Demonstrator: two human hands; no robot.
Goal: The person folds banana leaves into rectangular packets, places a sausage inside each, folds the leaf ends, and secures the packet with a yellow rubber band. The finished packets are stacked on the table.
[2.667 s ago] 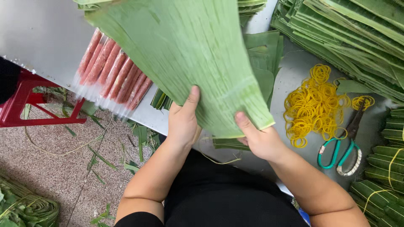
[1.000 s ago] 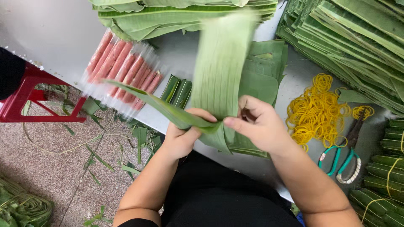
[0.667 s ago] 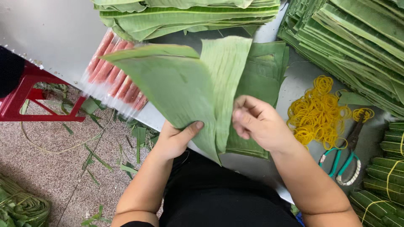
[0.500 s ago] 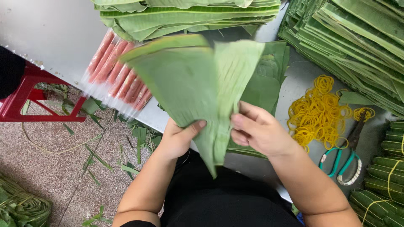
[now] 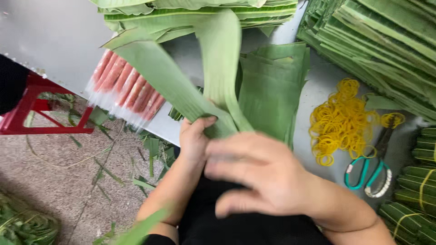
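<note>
My left hand grips the lower end of long green leaf strips that fan upward over the grey table. My right hand is blurred in front of my lap, fingers spread, holding nothing I can see, just below the leaf strips. A flat pile of folded green leaves lies on the table right behind the hands.
A pack of red sausages lies at the table's left edge. Yellow rubber bands and green-handled scissors lie to the right. Stacked leaves and tied bundles fill the right side. A red stool stands on the littered floor.
The broad folded leaf has been drawn into narrow strips held by my left hand alone. My right hand has let go and swept down toward my lap.
</note>
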